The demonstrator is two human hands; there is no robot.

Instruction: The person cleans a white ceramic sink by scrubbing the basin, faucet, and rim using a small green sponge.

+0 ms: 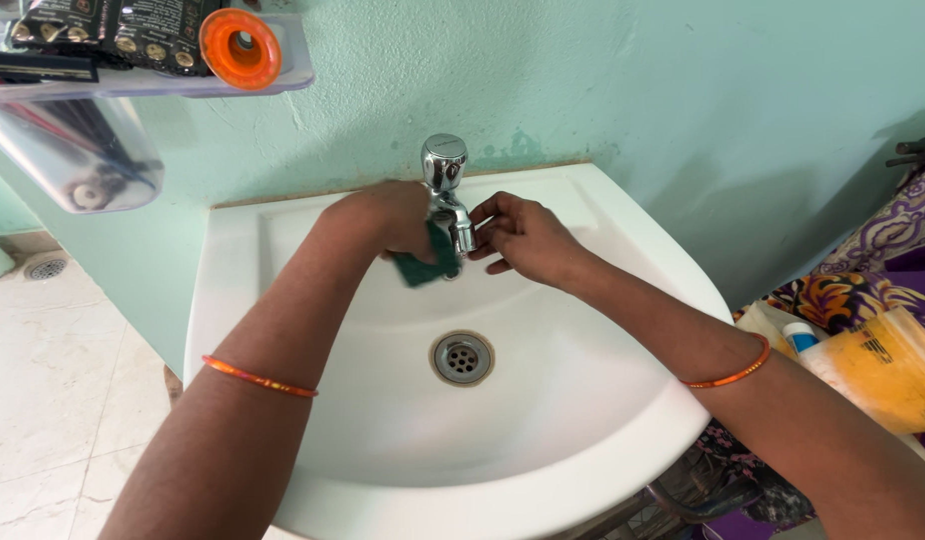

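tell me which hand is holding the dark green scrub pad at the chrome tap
The left hand presses the dark green scrub pad against the chrome tap; the right hand is bare.

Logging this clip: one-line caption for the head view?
Left hand presses a green scrub pad to a chrome tap; right hand steadies it over a white sink.

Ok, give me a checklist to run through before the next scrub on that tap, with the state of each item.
1. Green scouring pad gripped in the left hand: ok.
2. Pad against the chrome tap: ok, it presses the spout's left side.
3. Right hand steadying the tap: ok, its fingers are at the spout.
4. Water shut off: ok, no stream shows.
5. Drain unblocked: ok, the strainer is bare.
6. White sink bowl free of objects: ok.
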